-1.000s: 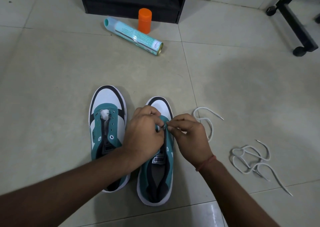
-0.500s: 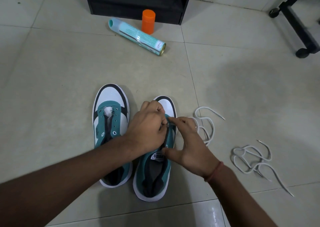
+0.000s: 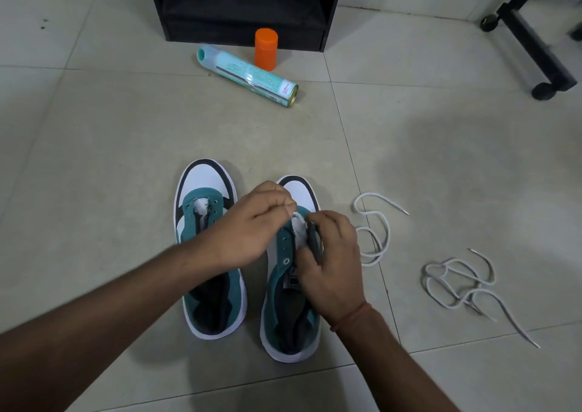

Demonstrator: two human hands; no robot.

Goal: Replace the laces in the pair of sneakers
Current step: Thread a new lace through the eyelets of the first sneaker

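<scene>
We look down on a tiled floor [image 3: 94,159] with two teal-and-white sneakers side by side, toes pointing away from us. The left sneaker [image 3: 204,222] stands unlaced, eyelets bare, something pale showing at the top of its tongue opening. The right sneaker [image 3: 283,285] is under both hands. Our left hand [image 3: 248,222] reaches across the left sneaker, fingers curled, thumb and forefinger pinching a bit of white stuffing [image 3: 299,225] that sticks up from the throat of the right sneaker; whether it is paper or cloth we cannot tell. Our right hand [image 3: 333,263] lies over the right side of that shoe, fingers bent around the dark tongue [image 3: 315,241], holding it aside; a reddish thread [image 3: 352,315] circles the wrist. Just right of the right sneaker a white lace [image 3: 374,222] lies in loose curves on the floor, and further right a second white lace [image 3: 459,285] lies tangled, well apart from the shoes. Beyond the sneakers a pale teal spray can [image 3: 248,74] lies on its side, an orange cap [image 3: 266,49] standing upright just behind it, before a black shelf unit [image 3: 245,2]. A black wheeled frame [image 3: 535,43] stands at upper right.
</scene>
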